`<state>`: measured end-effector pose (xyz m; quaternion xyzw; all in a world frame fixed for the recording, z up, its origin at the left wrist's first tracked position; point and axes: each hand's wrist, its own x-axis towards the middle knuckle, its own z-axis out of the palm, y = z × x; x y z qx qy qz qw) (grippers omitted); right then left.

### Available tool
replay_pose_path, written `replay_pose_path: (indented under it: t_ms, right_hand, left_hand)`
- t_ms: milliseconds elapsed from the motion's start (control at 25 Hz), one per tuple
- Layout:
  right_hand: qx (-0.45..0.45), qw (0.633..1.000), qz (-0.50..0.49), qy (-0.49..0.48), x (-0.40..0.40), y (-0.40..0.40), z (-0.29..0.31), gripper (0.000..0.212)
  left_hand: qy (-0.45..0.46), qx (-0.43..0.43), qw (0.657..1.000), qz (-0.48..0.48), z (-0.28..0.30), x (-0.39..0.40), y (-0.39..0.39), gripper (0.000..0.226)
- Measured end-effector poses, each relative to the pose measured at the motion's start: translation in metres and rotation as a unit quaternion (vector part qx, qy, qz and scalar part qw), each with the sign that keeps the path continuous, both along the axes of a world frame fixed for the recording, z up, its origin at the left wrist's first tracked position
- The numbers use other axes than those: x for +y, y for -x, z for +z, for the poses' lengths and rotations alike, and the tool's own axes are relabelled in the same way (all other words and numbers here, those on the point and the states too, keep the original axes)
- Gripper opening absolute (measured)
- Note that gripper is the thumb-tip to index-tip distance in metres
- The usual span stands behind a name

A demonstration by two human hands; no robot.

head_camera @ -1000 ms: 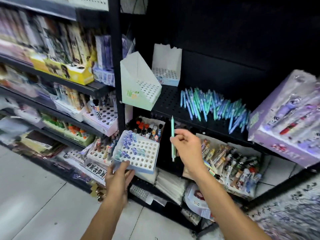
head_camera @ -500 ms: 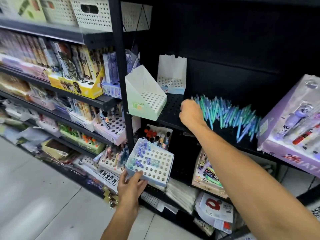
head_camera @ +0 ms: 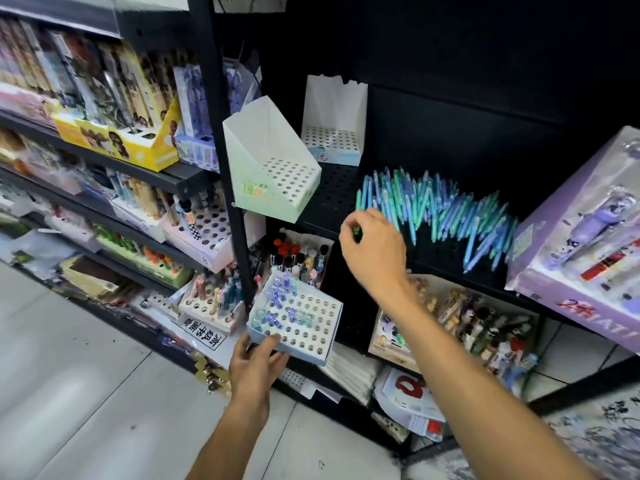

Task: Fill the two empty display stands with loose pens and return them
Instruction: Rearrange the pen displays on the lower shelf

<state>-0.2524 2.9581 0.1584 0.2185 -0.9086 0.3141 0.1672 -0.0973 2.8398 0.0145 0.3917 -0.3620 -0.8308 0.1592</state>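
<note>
My left hand (head_camera: 256, 363) grips the near edge of a small white cardboard stand with a perforated top (head_camera: 304, 325), thumb on the upper face, fingers curled beneath. It tilts toward me below the black perforated metal shelf (head_camera: 332, 188), with a cluster of clear blue and teal pen caps (head_camera: 277, 303) seated in its far-left holes; most holes are bare.

My right hand (head_camera: 374, 244) is at the left end of the heap of loose blue and green pens (head_camera: 440, 209) lying on that shelf. Its fingers are curled together, and something small and green (head_camera: 356, 231) shows between thumb and forefinger; I think it is a pen tip being pinched, though the motion blur stops me from being sure.

On the same shelf, left of the heap, I see two empty stands: a white one with a pale green front (head_camera: 277, 181) jutting over the shelf edge, and a white one with a pale blue front (head_camera: 332, 126) further back. A large purple display box (head_camera: 585, 271) sits right of the heap.
</note>
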Motion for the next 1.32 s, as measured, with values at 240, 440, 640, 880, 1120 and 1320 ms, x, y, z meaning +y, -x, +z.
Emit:
replay_pose_path:
  t_ms: [240, 440, 640, 880, 1120, 1320]
  right_hand:
    - [-0.082, 0.971, -0.147, 0.172, 0.1, -0.059, -0.025, 0.011]
    - [-0.11, 0.782, -0.351, 0.503, 0.202, -0.082, -0.008, 0.026]
    - [-0.26, 0.705, -0.376, 0.541, 0.271, -0.074, 0.02, 0.048]
    - [-0.317, 0.689, -0.332, 0.561, 0.288, -0.059, 0.025, 0.044]
    - [-0.319, 0.662, -0.329, 0.593, 0.29, -0.047, 0.018, 0.038]
    - [-0.282, 0.623, -0.312, 0.66, 0.297, -0.042, 0.019, 0.017]
  left_hand:
    - [0.001, 0.039, 0.994, -0.101, 0.001, 0.025, 0.015, 0.059]
    - [-0.004, 0.055, 0.979, -0.197, 0.009, 0.057, 0.008, 0.053]
    - [-0.015, 0.046, 0.979, -0.196, 0.018, 0.052, 0.004, 0.057]
    - [-0.011, 0.052, 0.987, -0.154, 0.021, 0.045, 0.003, 0.059]
    - [0.0, 0.06, 0.99, -0.128, 0.022, 0.05, 0.002, 0.063]
    - [0.01, 0.056, 0.989, -0.134, 0.027, 0.061, -0.004, 0.059]
